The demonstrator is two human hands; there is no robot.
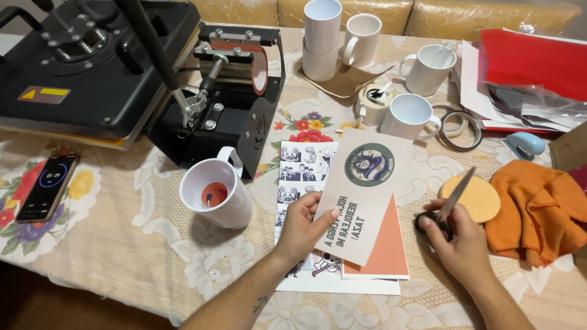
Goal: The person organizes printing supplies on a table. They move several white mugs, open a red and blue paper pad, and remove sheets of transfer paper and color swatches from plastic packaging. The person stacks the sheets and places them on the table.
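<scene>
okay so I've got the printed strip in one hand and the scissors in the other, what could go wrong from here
1. The left hand pinches the printed paper strip near its lower edge; a cut running that way could nick the fingers.
2. The strip hangs unsupported and could flex under the scissors in the right hand, so the cut might wander into the round design.
3. The white mug sits tilted close to the left forearm; an elbow movement might knock it.

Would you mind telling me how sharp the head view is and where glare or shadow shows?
Head view: evenly lit and mostly sharp; the mug throws a soft shadow onto the tablecloth; glare on the plastic-wrapped cushions at top; the scissors in the right hand look slightly blurred.
</scene>
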